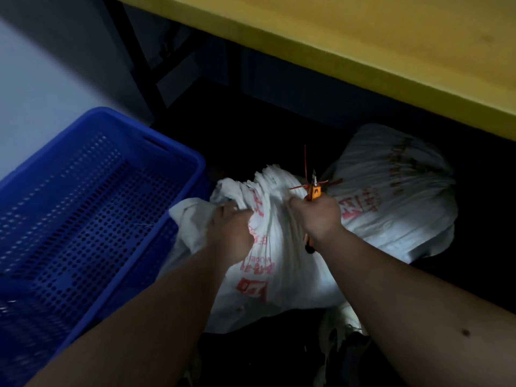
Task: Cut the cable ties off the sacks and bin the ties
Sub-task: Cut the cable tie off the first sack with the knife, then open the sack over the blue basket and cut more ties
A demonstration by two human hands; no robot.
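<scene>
1. Basket point(178, 152), blue, sits left of the near sack point(282, 247).
2. My left hand point(231, 233) grips that sack's bunched neck.
3. My right hand point(321, 216) grips cutters point(315, 188) at the red tie point(303, 187); I judge cutting comes next, needing blades around it.

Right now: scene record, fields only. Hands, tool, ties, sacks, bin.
left hand: grips bunched neck of near sack
right hand: holds orange cutters, tip at the red cable ties
ties: red, still at the sack neck; cut or not, cannot tell
far sack: behind, under yellow table
blue basket: left of sacks, no ties visible inside
</scene>
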